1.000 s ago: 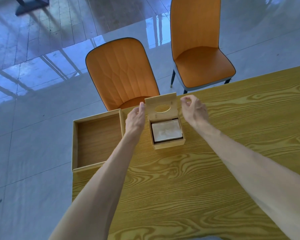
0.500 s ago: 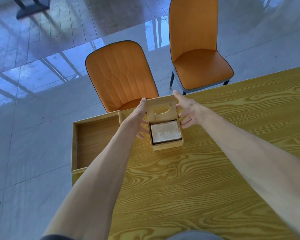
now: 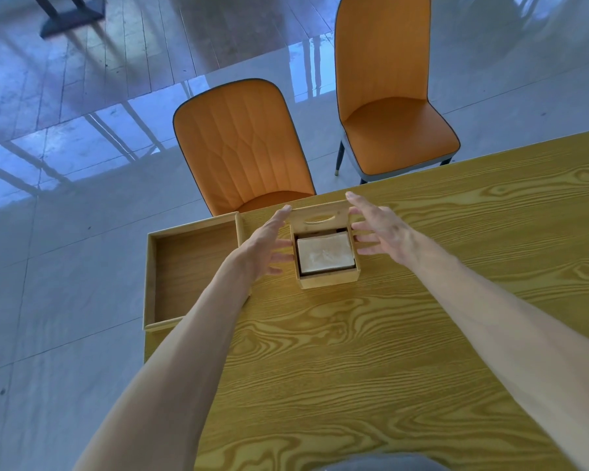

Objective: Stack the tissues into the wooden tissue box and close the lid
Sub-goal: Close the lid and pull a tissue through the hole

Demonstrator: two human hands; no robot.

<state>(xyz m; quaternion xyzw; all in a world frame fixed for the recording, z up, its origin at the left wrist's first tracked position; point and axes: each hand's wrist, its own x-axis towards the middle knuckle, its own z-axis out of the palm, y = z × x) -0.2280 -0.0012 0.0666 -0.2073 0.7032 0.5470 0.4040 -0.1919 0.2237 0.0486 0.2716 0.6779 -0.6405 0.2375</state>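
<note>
at the left of the frame a shallow open wooden tray sits on the corner of the yellow wood-grain table, hanging a little past the table's left edge, so you have little room on that side. just right of it your left hand is spread wide and holds nothing, fingers beside the left wall of the small square wooden tissue box at centre frame. a pale stack of tissues already lies inside, so the stacking looks done. the hinged wooden lid with an oval slot stands raised at the far side; closing it is what's left. your right hand is likewise spread and empty, near the lid's right edge. right of that, the table is bare.
</note>
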